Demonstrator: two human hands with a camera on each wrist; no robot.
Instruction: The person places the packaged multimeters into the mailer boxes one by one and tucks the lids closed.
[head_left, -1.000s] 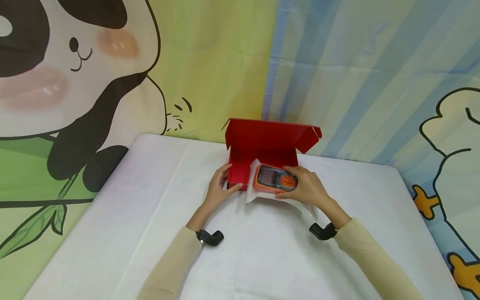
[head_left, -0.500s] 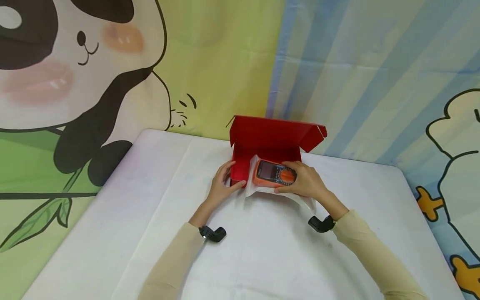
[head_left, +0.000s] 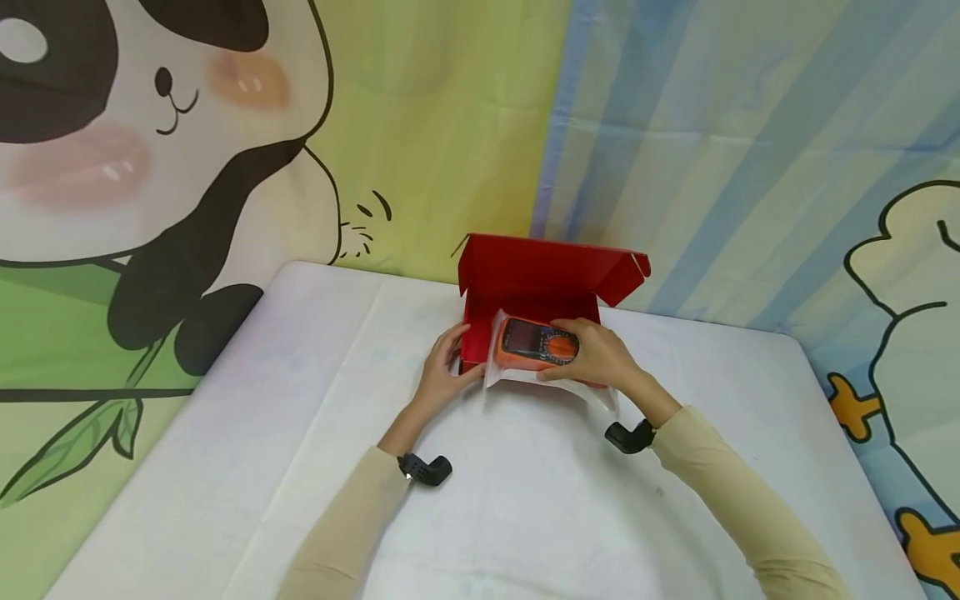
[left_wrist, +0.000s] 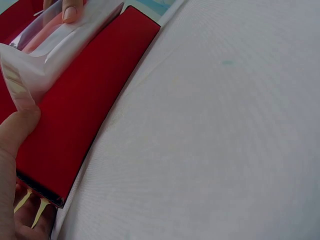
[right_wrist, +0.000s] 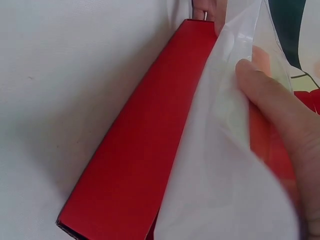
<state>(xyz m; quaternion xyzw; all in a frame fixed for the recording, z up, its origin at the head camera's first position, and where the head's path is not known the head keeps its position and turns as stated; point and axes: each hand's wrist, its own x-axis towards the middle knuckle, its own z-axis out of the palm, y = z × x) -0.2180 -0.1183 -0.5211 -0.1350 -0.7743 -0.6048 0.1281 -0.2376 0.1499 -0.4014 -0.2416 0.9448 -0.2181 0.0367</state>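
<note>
An orange multimeter (head_left: 523, 337) with a dark screen and round dial lies face up in a clear-and-white plastic bag (right_wrist: 215, 165). My right hand (head_left: 600, 357) grips its dial end through the bag, thumb on the near side and fingers on the far side. The meter overlaps the inside of a red cardboard box (head_left: 534, 271) whose lid stands raised behind it. My left hand (head_left: 437, 375) holds the box's left end; its thumb lies at the front wall's top edge and other fingers reach around the end. The bag hangs over the box's front wall (left_wrist: 95, 95).
The box stands near the back of a white-covered table (head_left: 517, 517). A cloth backdrop (head_left: 450, 125) with cartoon drawings hangs behind it. Each wrist wears a black camera, the left camera (head_left: 426, 470) and the right camera (head_left: 630, 436).
My right hand has shifted the bagged multimeter to the left over the box. The left hand keeps its hold on the box end, and the head view has tilted slightly.
</note>
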